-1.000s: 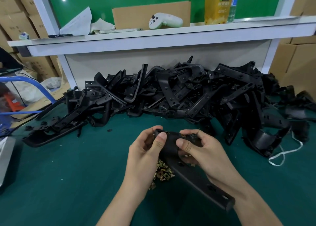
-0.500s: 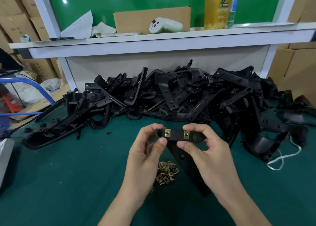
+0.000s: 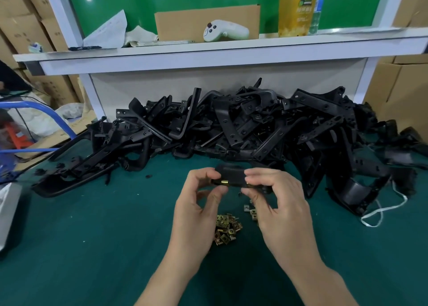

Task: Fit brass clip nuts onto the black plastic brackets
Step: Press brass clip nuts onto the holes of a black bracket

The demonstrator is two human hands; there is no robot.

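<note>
Both hands hold one black plastic bracket [image 3: 232, 175] above the green table, tipped so its edge faces me. My left hand [image 3: 196, 210] pinches its left end between thumb and fingers. My right hand [image 3: 282, 206] grips its right end. A brass clip nut [image 3: 224, 182] shows on the bracket's lower edge between my hands; a second brass glint sits by my right thumb. Under my hands, a small heap of loose brass clip nuts [image 3: 225, 229] lies on the mat, with a few more [image 3: 251, 210] beside my right palm.
A big pile of black brackets [image 3: 231, 129] fills the back of the green table [image 3: 92, 247]. A white cord [image 3: 382, 210] trails at the right. Above the pile runs a white shelf [image 3: 231, 50] carrying a game controller, cardboard and a yellow bottle. Cardboard boxes stand on both sides.
The bracket has been turned and lifted: its long arm pointed down toward me, then its face with two brass nuts showed, and now only its edge faces me.
</note>
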